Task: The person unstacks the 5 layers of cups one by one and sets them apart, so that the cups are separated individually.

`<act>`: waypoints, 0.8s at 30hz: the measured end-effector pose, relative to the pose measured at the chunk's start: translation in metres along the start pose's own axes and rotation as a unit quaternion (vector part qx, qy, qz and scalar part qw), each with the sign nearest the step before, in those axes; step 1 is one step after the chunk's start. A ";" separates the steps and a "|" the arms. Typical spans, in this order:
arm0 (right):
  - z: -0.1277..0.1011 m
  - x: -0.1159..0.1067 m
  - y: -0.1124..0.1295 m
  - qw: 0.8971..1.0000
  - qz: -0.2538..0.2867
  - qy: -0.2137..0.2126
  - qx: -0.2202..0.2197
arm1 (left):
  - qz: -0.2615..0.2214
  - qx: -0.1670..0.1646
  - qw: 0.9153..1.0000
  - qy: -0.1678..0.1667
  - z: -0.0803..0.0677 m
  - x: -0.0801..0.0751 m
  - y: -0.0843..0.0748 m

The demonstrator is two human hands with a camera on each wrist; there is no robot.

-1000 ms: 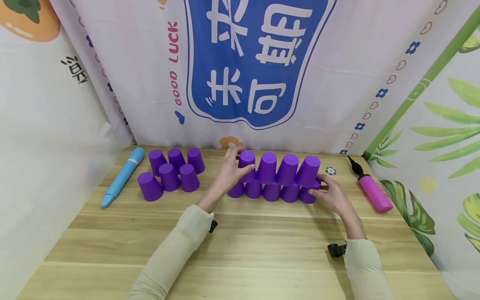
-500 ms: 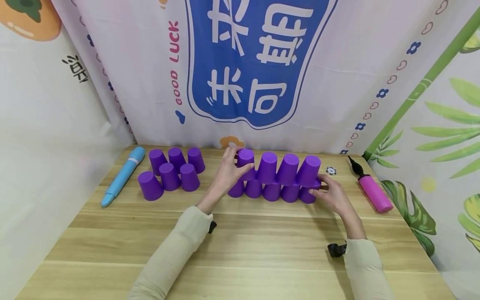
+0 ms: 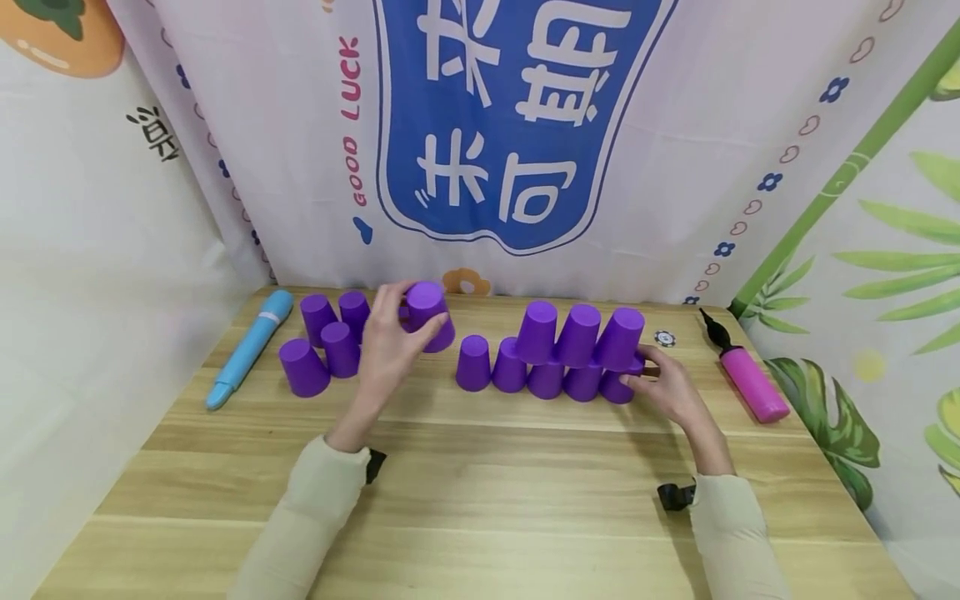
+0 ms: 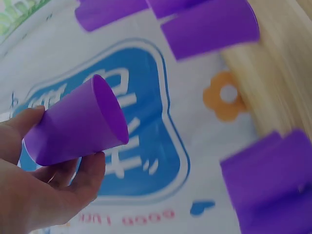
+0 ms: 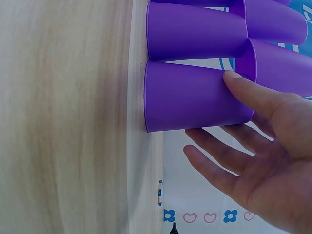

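Left hand (image 3: 386, 350) grips a purple cup (image 3: 429, 315) by its sidewall, lifted above the bench (image 3: 480, 492). Right hand (image 3: 667, 387), fingers relaxed, steadies the end cup (image 3: 617, 385) of the stack. Cup looks light, thin-walled, smooth; probably squeezable, so hold gently mid-wall.

Thirteen purple cups in plain sight: one lifted cup (image 3: 429, 317) in the left hand (image 3: 386, 350); five in the bottom row (image 3: 472, 363) on the table (image 3: 480, 500); three in the top row (image 3: 577, 335) above them; four in the left cluster (image 3: 302, 368), with possibly more hidden behind that hand. One blue pen-shaped stick (image 3: 247, 350). One pink pump (image 3: 752, 385). One small round disc (image 3: 663, 338). Two hands, counting the right hand (image 3: 667, 392). Two beige sleeves (image 3: 300, 533).
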State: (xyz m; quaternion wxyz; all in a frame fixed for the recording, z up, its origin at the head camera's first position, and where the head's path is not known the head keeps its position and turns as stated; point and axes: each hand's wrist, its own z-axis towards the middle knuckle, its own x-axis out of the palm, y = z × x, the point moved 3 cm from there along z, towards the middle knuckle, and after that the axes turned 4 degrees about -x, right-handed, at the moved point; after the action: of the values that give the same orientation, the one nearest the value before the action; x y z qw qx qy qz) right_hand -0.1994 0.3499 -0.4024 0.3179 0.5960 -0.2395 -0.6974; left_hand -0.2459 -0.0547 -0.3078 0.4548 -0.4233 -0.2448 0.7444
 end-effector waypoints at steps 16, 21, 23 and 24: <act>0.001 -0.001 0.002 1.000 -0.001 0.002 0.004 | 0.083 -0.110 0.990 -0.017 -0.027 -0.085 0.044; 0.001 -0.001 0.001 1.000 0.000 0.002 -0.001 | 0.120 -0.146 0.981 0.033 -0.034 -0.088 0.057; 0.001 -0.001 0.000 1.000 0.001 0.002 -0.001 | 0.132 -0.155 0.977 0.060 -0.035 -0.087 0.064; 0.000 -0.001 0.000 1.000 0.000 0.001 0.000 | 0.137 -0.158 0.975 0.074 -0.036 -0.086 0.067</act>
State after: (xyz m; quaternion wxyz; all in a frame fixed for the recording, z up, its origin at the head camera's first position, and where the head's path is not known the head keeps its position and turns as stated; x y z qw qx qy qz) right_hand -0.1998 0.3504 -0.4016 0.3184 0.5968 -0.2389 -0.6966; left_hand -0.2276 -0.1625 -0.3417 0.2925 -0.5731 -0.2648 0.7183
